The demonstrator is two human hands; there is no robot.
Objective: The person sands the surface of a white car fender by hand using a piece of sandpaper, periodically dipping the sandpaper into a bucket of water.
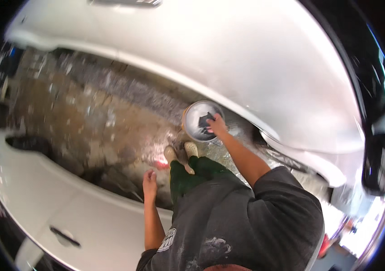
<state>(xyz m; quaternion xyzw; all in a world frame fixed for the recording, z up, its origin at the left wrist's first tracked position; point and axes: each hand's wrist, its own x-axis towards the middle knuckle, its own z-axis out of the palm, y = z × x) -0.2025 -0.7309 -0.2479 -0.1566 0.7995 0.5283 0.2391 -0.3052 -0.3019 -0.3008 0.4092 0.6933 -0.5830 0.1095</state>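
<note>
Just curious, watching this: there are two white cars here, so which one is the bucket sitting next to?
The bucket sits beside the upper white car, by its wheel arch, where the right hand reaches into it. The lower white car, with the door handle, lies across the wet floor.

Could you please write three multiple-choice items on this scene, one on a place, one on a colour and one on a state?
1. Where is the right hand?
A. On the door handle
B. At the rim of the bucket on the wet ground
C. On the person's knee

2. What colour is the car beside the bucket?
A. White
B. Red
C. Blue

3. What is the state of the left hand?
A. Gripping a hose
B. Pressed flat on the car
C. Empty, hanging free over the ground

Answers:
1. B, the hand reaches into the bucket and holds a dark cloth there.
2. A, its curved body panel is plainly white.
3. C, nothing is in it and it touches nothing.
</note>
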